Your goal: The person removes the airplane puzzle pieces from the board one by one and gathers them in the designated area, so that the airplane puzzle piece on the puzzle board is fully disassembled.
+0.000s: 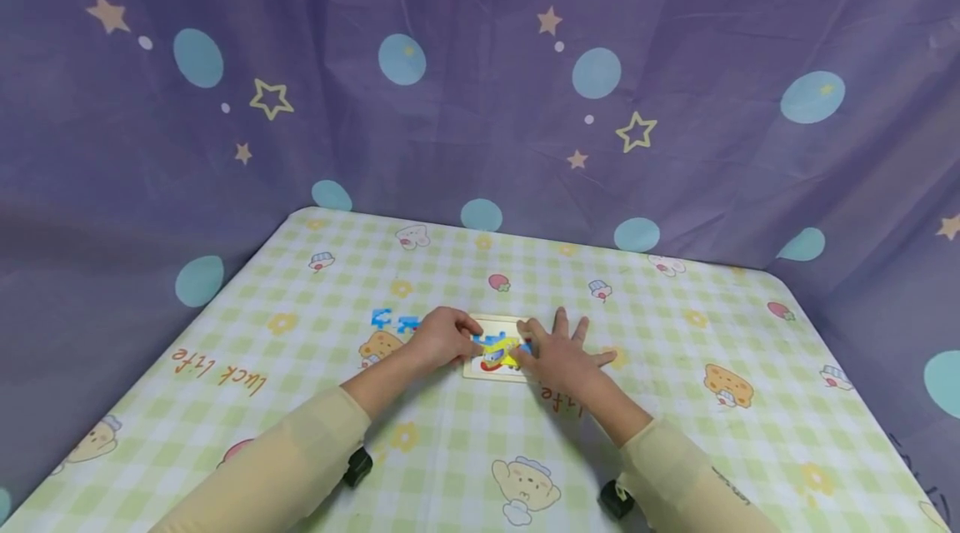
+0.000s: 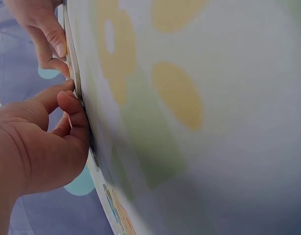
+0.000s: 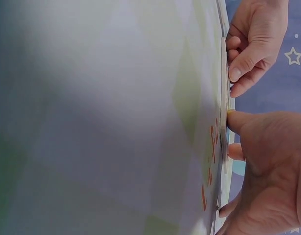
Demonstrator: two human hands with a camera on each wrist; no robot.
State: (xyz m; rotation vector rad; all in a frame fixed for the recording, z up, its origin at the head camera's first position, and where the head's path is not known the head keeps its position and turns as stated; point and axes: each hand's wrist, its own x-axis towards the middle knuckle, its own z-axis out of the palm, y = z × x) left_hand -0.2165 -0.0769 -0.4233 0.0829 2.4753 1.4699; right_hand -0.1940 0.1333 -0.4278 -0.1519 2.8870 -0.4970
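A small jigsaw puzzle board (image 1: pixel 500 376) with a pale wooden frame lies flat on the table, showing a yellow and red aircraft-like picture with blue pieces. At its left side, my left hand (image 1: pixel 441 338) has thumb and index fingertips on the board, the other fingers curled. Whether a piece sits between those fingertips is unclear. On the right side my right hand (image 1: pixel 561 362) touches the board with thumb and index finger, its other fingers spread over the cloth. Both the left hand (image 2: pixel 45 142) and the right hand (image 3: pixel 273 171) hide parts of the board in the wrist views.
Two loose blue puzzle pieces, one (image 1: pixel 381 317) farther left and one (image 1: pixel 407 324) close to the left hand, lie on the cloth. A green-checked tablecloth (image 1: pixel 645 466) with printed cartoons covers the table. Behind it hangs a purple curtain (image 1: pixel 480 125).
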